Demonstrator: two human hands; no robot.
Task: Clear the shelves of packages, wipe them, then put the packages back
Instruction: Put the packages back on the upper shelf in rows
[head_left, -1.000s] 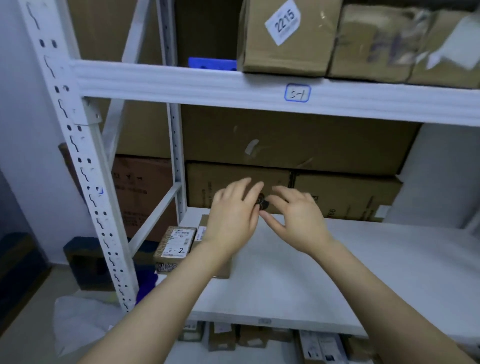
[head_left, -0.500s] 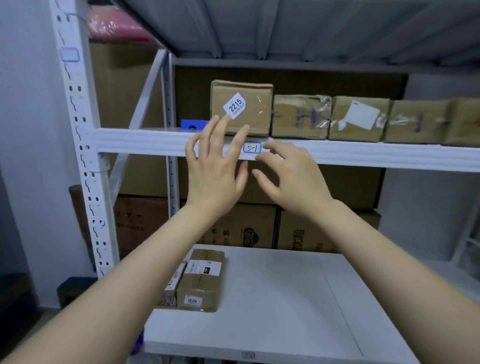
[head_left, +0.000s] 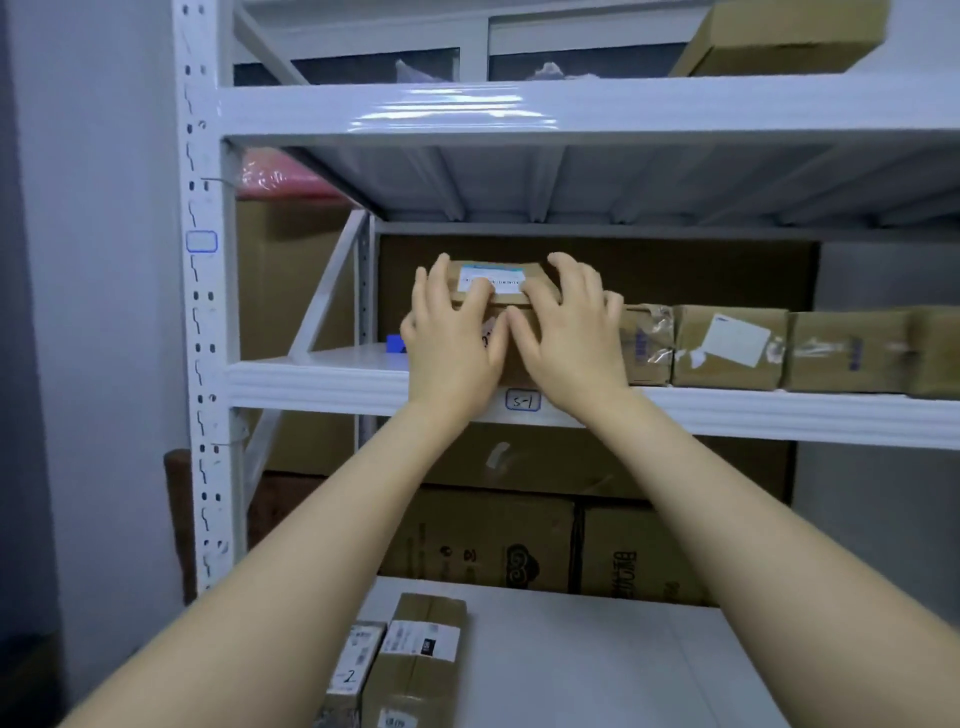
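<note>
Your left hand (head_left: 452, 343) and right hand (head_left: 574, 338) grip the cardboard package (head_left: 493, 285), fingers curled over its top | package on middle shelf (head_left: 322, 379), 12 o'clock | other packages (head_left: 727, 345) at its 3 o'clock

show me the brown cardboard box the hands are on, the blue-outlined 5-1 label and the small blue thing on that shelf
brown cardboard box (head_left: 501, 280): head view, white label on its top.
blue-outlined 5-1 label (head_left: 522, 400): head view, its centre.
small blue object (head_left: 395, 344): head view, its visible front face.
</note>
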